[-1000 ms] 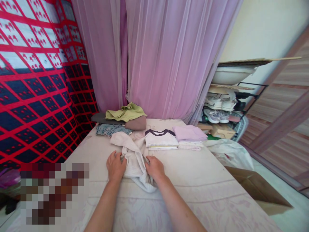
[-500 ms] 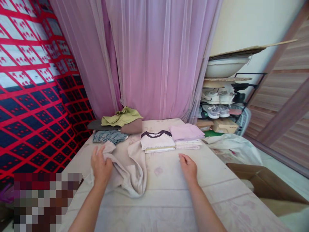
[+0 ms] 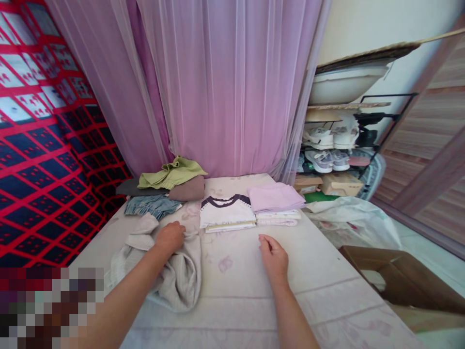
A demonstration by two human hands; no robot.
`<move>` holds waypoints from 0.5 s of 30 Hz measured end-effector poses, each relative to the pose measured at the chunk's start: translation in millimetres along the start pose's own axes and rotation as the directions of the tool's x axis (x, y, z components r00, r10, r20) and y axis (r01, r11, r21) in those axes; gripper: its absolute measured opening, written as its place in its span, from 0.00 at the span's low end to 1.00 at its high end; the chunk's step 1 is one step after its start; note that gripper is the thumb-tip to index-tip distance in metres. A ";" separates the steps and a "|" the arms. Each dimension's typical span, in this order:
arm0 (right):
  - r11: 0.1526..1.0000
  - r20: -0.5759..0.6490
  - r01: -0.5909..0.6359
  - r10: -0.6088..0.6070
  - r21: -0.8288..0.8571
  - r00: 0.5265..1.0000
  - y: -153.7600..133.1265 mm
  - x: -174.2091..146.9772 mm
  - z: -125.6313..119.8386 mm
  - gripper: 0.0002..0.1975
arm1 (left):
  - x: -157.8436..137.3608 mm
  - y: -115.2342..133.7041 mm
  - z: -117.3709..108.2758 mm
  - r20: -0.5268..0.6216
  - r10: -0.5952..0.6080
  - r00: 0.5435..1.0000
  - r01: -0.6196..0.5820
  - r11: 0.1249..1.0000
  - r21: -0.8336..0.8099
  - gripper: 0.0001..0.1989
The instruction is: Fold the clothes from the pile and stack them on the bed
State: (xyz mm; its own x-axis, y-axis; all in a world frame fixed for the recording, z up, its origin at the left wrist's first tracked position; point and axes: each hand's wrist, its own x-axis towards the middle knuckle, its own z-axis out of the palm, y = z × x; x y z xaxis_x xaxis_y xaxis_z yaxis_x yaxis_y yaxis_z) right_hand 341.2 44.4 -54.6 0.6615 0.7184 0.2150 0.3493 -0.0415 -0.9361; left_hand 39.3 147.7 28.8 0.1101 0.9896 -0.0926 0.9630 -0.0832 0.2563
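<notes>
A crumpled beige ribbed garment (image 3: 187, 276) lies in loose folds at the left of the bed-like surface; its exact kind cannot be made out. Over its upper part, my left hand (image 3: 171, 237) is closed with the fingers bent down onto the cloth, and the forearm hides part of it. My right hand (image 3: 275, 259) hovers to the right, its fingers curled together around nothing visible. Beyond the hands lies a folded white shirt (image 3: 227, 213) with a dark collar, on a small pile. Beside it a folded lilac garment (image 3: 276, 196) tops another pile.
At the back left sit folded jeans (image 3: 150, 206), an olive green garment (image 3: 170, 174) and a brown one (image 3: 189, 188). Purple curtains (image 3: 232, 87) hang behind. To the right are a shoe rack (image 3: 378, 145), a plastic bag (image 3: 356, 218) and an open cardboard box (image 3: 392, 271).
My left hand has moved right across the beige garment and turned over, its fingers now closed on the cloth. The garment is bunched differently. My right hand stays curled, and the view has shifted slightly.
</notes>
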 end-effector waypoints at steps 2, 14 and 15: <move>1.000 -0.006 -0.002 0.002 0.007 1.000 -1.0 -0.5 0.6 0.23 | -2.6 -8.8 -17.9 0.068 -0.057 0.996 0.055 0.998 0.038 0.07; 0.995 -0.058 -0.032 0.038 0.097 0.998 -2.8 3.5 2.9 0.23 | 57.5 54.3 -16.1 0.393 -0.216 0.894 0.431 0.652 -0.624 0.19; 0.994 -0.063 -0.035 0.042 0.106 0.997 -2.5 4.3 2.8 0.23 | 60.8 57.8 -7.3 0.403 -0.221 0.888 0.445 0.634 -0.633 0.18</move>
State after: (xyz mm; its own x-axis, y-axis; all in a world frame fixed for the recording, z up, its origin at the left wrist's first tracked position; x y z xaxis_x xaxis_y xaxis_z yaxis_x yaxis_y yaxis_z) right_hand 341.3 49.5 -52.1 0.7162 0.6707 0.1928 0.2535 0.0074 -0.9673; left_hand 99.9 203.9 45.0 -0.0162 0.8500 -0.5265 0.5040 0.4618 0.7299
